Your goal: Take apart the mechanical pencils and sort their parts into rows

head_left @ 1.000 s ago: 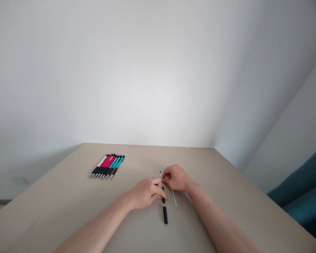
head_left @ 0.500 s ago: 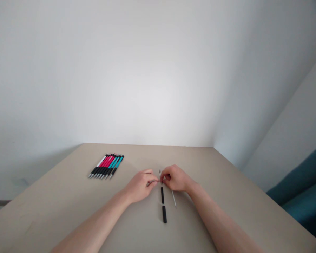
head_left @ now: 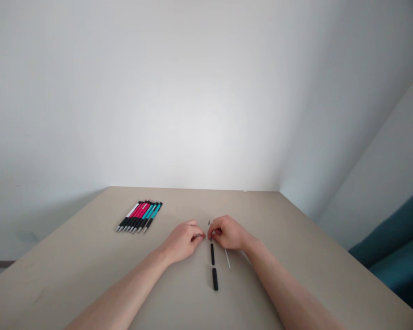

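Observation:
My left hand (head_left: pixel 186 239) is closed in a pinch, a thin greyish piece (head_left: pixel 197 235) just showing between thumb and fingers. Opposite it, a small gap away, my right hand (head_left: pixel 227 233) has its fingertips pinched low over the table; what they hold is hidden. Below those fingertips lie a black tube-like pen part (head_left: pixel 212 254) and, nearer me, a thicker black pen part (head_left: pixel 215 279), lined up end to end. A slim white stick, like a pen refill (head_left: pixel 227 259), pokes out from under my right hand. Beyond the fingertips is a small grey tip (head_left: pixel 209 223).
A neat slanted row of several pens (head_left: pixel 139 216), white, pink and teal with black grips, lies on the beige table (head_left: pixel 89 270) at the left. White walls (head_left: pixel 199 101) stand behind and to the right. Teal cloth (head_left: pixel 395 247) hangs by the right edge.
My left fingertips have drawn slightly left, away from the right ones. The right fingertips have shifted a little left. The pen parts and the row of pens stay put.

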The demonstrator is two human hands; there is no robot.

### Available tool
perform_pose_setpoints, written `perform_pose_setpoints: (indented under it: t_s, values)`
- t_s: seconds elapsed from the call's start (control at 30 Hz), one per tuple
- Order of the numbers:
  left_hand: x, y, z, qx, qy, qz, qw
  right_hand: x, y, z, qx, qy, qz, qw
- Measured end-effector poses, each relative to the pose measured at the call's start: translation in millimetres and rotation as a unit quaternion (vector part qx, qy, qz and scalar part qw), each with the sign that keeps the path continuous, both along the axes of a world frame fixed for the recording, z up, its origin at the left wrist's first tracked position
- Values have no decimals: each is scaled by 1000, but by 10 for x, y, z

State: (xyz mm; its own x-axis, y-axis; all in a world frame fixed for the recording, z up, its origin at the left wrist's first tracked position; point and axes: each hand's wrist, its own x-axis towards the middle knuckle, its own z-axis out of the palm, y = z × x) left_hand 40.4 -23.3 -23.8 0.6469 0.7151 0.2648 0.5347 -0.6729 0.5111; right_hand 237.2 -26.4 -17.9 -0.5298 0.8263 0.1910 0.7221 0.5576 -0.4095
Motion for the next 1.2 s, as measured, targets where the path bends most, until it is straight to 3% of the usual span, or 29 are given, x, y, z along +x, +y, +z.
perform_pose_setpoints:
  t_s: [0.17,0.27,0.3,0.37,0.47,0.57,0.73,0.9,0.97,1.03,1.1,1.2]
  values:
    - [-6,7,-8,0,-14,2,1000,0,-32,67,1,20,-8,1000]
    - [-9,8,9,-16,-48,10,999,-18,-66,152,32,161,-50,985]
    - [-6,2,23,-20,-63,11,998,-35,-75,173,34,244,-67,967]
    - [13,-22,60,-20,-94,8,995,-92,-84,193,7,426,-74,902]
    - [69,-77,101,-26,-132,-9,991,-211,-90,174,-69,594,-26,801]
    - [132,-121,94,-49,-157,-26,986,-310,-100,142,-121,623,12,772]
    - [158,-126,61,-89,-190,-17,978,-330,-109,131,-134,599,13,789]
    - [126,-101,66,-108,-212,-8,971,-281,-89,123,-126,480,-53,866]
    - [117,-93,66,-112,-213,0,971,-244,-77,133,-83,397,-108,908]
    - [111,-86,67,-118,-210,12,970,-181,-63,156,-28,249,-204,946]
    - [107,-78,73,-122,-209,29,970,-97,-49,180,-9,69,-291,954]
    - [103,-66,88,-123,-209,51,969,20,-40,191,-37,-29,-324,945]
